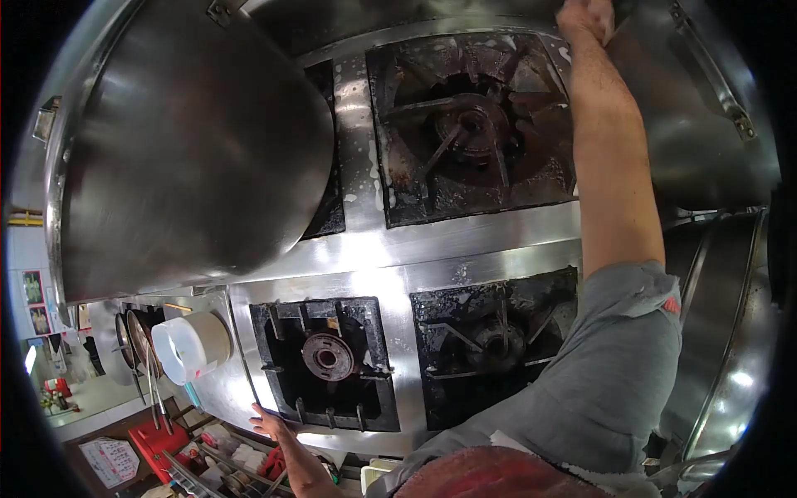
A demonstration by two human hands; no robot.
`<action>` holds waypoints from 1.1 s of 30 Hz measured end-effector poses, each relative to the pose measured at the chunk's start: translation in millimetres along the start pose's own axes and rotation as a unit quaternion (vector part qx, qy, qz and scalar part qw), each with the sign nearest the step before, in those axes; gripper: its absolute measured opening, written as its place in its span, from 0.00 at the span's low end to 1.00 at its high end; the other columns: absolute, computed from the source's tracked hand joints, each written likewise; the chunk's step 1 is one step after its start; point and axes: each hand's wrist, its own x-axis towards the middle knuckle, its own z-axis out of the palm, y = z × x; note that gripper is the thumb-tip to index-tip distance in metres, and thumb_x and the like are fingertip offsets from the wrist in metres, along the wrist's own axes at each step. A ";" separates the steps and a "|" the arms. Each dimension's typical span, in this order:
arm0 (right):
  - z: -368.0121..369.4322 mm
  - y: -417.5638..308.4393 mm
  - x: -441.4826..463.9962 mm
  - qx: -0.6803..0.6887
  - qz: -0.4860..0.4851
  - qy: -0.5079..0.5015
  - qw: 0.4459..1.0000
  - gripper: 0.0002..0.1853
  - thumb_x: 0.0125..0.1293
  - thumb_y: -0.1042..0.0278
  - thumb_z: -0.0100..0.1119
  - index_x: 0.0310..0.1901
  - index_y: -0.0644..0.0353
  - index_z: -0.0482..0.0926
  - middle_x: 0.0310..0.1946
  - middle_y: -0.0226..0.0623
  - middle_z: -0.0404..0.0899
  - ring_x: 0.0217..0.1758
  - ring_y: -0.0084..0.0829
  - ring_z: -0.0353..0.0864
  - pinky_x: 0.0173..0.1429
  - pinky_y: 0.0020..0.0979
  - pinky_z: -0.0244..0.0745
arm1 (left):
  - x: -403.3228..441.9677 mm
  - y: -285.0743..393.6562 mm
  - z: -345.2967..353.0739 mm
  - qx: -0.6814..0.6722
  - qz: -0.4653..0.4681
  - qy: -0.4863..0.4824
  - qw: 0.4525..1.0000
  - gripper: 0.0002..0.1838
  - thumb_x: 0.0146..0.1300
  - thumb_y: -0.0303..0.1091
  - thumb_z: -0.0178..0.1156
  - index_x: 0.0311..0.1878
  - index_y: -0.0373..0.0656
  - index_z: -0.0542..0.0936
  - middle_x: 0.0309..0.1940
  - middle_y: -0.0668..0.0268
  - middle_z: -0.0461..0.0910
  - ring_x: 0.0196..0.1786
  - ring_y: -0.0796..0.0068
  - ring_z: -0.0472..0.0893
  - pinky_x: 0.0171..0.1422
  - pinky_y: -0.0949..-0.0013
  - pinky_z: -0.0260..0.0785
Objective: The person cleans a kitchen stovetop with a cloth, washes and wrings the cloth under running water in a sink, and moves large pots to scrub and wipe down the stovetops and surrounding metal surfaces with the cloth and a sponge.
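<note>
Your left hand is open at the front edge of the stove; your right hand, grip unclear, reaches past the back burner.

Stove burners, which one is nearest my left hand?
The front left burner. Your left hand is by its near left corner; the front right burner and the big back burner are farther away.
</note>
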 end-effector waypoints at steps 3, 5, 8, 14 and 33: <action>36.7 33.1 35.2 -0.102 -0.189 -0.115 0.970 0.13 0.57 0.66 0.56 0.40 0.64 0.81 0.42 0.41 0.81 0.41 0.38 0.82 0.41 0.37 0.77 | 3.5 -2.3 6.7 0.004 -0.009 0.011 1.000 0.53 0.51 0.79 0.36 0.72 0.51 0.47 0.74 0.60 0.38 0.73 0.56 0.51 0.68 0.42 0.46; 26.0 -4.8 0.5 -0.068 -0.212 -0.107 0.969 0.10 0.56 0.67 0.54 0.36 0.62 0.81 0.39 0.41 0.81 0.38 0.38 0.82 0.38 0.37 0.76 | -12.8 10.3 -7.3 0.033 -0.022 -0.025 0.999 0.52 0.52 0.79 0.35 0.72 0.51 0.47 0.74 0.60 0.39 0.72 0.56 0.52 0.68 0.41 0.46; 15.7 -90.4 -74.6 0.009 -0.316 -0.124 0.941 0.09 0.56 0.69 0.51 0.30 0.58 0.82 0.35 0.42 0.82 0.35 0.38 0.82 0.34 0.37 0.75 | -26.2 16.2 -9.3 0.006 -0.008 -0.004 1.000 0.51 0.53 0.78 0.35 0.72 0.50 0.47 0.73 0.57 0.42 0.71 0.54 0.53 0.67 0.42 0.48; -68.2 -213.6 -248.3 -0.028 -0.492 -0.118 0.862 0.17 0.60 0.61 0.49 0.46 0.57 0.82 0.52 0.50 0.76 0.55 0.71 0.66 0.51 0.65 0.61 | -28.0 20.9 -7.0 0.050 -0.025 0.015 0.998 0.52 0.53 0.78 0.33 0.72 0.50 0.45 0.73 0.56 0.41 0.70 0.51 0.55 0.68 0.43 0.48; -234.3 -32.3 -369.8 0.179 -0.669 -0.495 0.525 0.07 0.45 0.77 0.54 0.27 0.65 0.80 0.26 0.45 0.81 0.33 0.39 0.80 0.41 0.36 0.74 | -38.6 24.8 -19.1 0.062 -0.014 0.003 0.998 0.50 0.53 0.80 0.28 0.72 0.56 0.46 0.74 0.61 0.41 0.61 0.33 0.64 0.61 0.39 0.57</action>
